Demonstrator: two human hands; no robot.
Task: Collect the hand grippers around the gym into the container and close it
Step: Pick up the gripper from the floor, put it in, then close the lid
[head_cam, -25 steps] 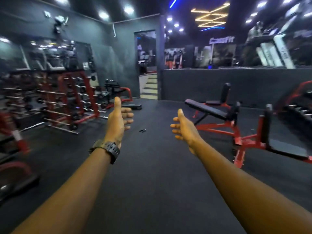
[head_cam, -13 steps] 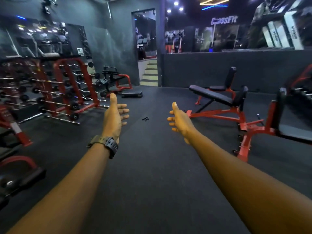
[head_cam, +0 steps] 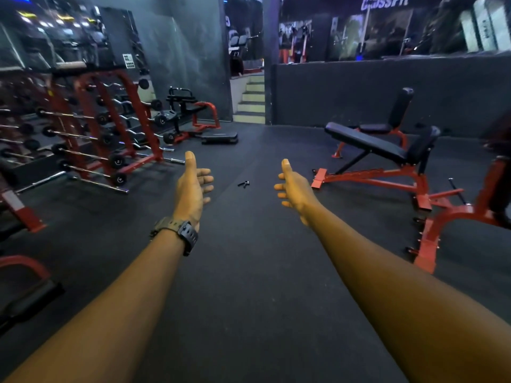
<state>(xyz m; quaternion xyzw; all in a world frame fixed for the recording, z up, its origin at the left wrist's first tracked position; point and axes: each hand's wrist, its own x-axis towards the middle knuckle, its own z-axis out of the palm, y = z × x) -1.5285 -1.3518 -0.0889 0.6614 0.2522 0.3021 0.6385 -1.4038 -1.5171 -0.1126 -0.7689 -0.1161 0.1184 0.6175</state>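
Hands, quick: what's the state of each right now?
Left hand: open, thumb up, holding nothing.
Right hand: open, thumb up, holding nothing.

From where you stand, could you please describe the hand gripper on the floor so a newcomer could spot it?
Look at the dark rubber floor between the red barbell rack and the incline bench. In that open stretch lies the hand gripper, small and black with splayed handles, the only loose item there.

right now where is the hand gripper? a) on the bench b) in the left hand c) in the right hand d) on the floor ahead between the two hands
d: the hand gripper lies on the dark floor, beyond the empty left hand and right hand.
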